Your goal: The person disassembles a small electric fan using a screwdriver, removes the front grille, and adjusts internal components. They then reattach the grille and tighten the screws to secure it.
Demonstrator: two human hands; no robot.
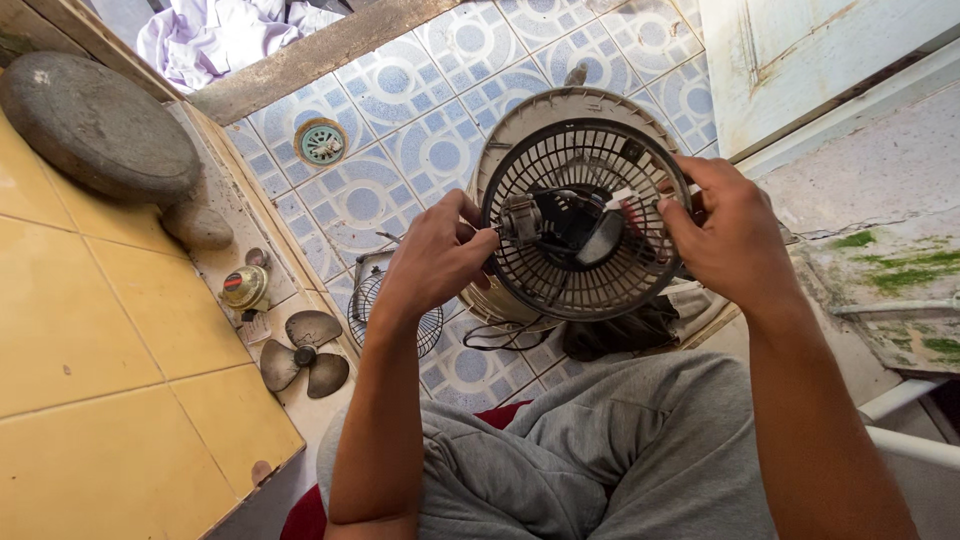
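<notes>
I hold a round dark plastic fan grille [590, 290] upright in front of me, with a small motor [522, 218] and wires fixed at its middle. My left hand [432, 258] grips the grille's left rim, fingers next to the motor. My right hand [728, 232] grips the right rim. Behind the grille stands a beige round fan housing [545, 108] on the blue patterned tile floor [400, 150].
A grey three-bladed fan propeller [303, 355] and a small round metal tin [245, 287] lie on the yellow tile ledge [110, 380] at left. A wire guard [372, 305] rests below my left wrist. A flat grey stone [95, 125], floor drain [321, 141], cloth [215, 35].
</notes>
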